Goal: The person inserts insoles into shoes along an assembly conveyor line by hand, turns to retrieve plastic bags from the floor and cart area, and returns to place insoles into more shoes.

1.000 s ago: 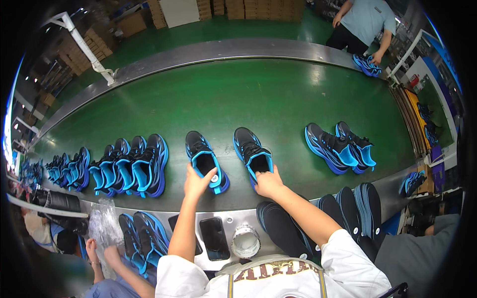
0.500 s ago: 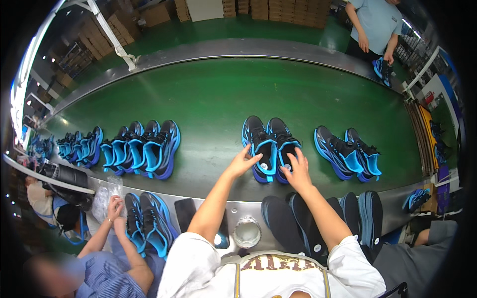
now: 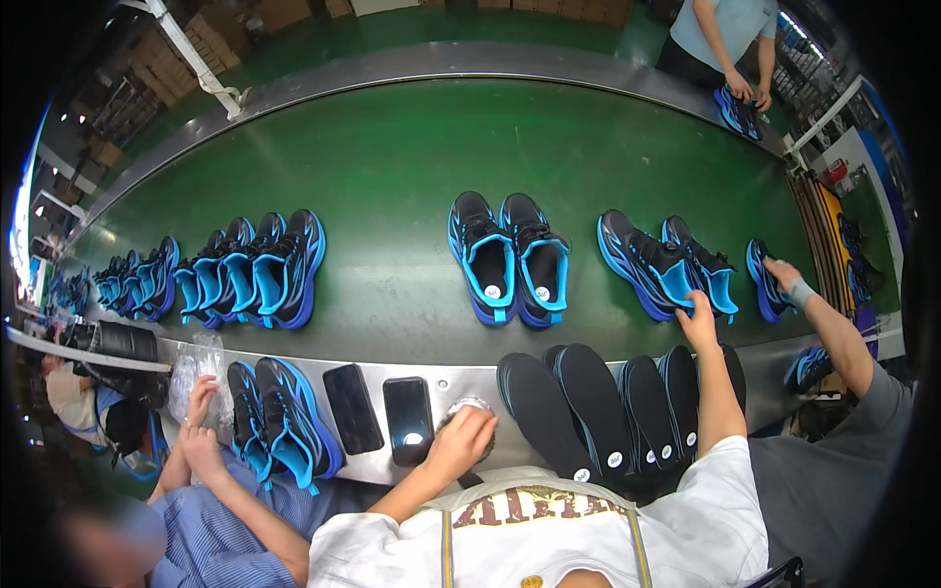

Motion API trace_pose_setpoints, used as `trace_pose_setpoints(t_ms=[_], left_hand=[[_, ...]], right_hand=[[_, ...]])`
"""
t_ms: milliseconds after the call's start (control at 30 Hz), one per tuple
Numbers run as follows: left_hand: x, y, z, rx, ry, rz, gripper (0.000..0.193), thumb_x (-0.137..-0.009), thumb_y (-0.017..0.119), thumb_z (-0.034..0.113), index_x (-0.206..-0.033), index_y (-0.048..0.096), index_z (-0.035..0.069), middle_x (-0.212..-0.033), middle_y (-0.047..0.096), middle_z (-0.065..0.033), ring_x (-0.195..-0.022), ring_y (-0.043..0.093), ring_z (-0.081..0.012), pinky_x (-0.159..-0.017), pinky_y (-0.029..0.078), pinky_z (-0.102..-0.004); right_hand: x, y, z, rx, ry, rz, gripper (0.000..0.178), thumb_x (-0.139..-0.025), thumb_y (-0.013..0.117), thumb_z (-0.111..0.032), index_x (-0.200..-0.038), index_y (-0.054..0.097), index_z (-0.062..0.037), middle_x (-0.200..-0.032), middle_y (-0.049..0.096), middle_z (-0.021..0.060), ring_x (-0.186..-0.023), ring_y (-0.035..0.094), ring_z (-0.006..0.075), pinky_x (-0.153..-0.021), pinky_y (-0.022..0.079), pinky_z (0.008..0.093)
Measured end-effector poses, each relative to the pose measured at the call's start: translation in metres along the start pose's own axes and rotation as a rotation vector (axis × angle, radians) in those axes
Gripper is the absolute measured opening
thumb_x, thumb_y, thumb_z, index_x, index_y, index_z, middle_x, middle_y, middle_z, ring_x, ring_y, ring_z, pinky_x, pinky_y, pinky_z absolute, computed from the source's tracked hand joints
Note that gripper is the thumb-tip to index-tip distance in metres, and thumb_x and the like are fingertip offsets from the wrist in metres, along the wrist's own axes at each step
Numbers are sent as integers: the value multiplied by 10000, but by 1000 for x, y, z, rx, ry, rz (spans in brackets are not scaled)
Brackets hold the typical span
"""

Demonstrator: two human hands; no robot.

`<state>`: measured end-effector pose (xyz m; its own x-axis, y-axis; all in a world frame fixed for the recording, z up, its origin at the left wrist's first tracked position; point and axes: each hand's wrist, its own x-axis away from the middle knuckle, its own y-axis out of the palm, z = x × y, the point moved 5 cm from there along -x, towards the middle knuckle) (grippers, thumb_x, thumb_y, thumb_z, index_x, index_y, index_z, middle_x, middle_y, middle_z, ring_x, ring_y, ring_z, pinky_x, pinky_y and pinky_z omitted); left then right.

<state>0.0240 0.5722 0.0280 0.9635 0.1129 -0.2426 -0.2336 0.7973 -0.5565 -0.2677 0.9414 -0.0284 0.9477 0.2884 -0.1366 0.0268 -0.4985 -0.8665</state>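
My left hand [image 3: 467, 438] is curled over a small round clear jar [image 3: 471, 404] on the steel ledge [image 3: 441, 374] in front of me. My right hand [image 3: 699, 316] reaches out to the right with fingers apart. It touches the heel end of a black and blue pair of shoes [image 3: 663, 263] on the green conveyor belt [image 3: 392, 167]. Another black and blue pair [image 3: 510, 257] stands alone on the belt between my hands, toes pointing away, with nobody touching it.
Black insoles [image 3: 588, 412] lie fanned on the ledge, with two dark phones [image 3: 380, 412] beside them. Several shoes [image 3: 250, 274] line the belt's left. A co-worker in blue stripes [image 3: 201, 431] handles shoes [image 3: 284, 421] and plastic. A grey-sleeved hand [image 3: 787, 279] and a far worker [image 3: 730, 39] hold shoes.
Both my hands have left the middle pair, which rode right with the belt. My left hand drew back to the jar; my right hand moved to the right-hand pair.
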Motion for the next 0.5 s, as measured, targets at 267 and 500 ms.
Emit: trace_pose_setpoints(t_ms=[267,500], left_hand=[[1,7,12,-251,86,-68,209,-737,566,92,-907,494,-6,-682,485,-107,-585,520,-265,-527,432,-331],[-15,-10,24,-298,280,36,207,-646,606,70,-838,546,21,-678,531,-65,-611,505,-204,-549,367,-304]], right_hand=[[10,41,-152,-153,-196,76,224,-710,610,-119,-914,585,-31,-968,532,179,-883,528,315,-763,430,342],[135,26,-241,-23,-306,-89,290,-662,633,-234,-862,521,-55,-898,515,116,-817,492,283,-678,387,362]])
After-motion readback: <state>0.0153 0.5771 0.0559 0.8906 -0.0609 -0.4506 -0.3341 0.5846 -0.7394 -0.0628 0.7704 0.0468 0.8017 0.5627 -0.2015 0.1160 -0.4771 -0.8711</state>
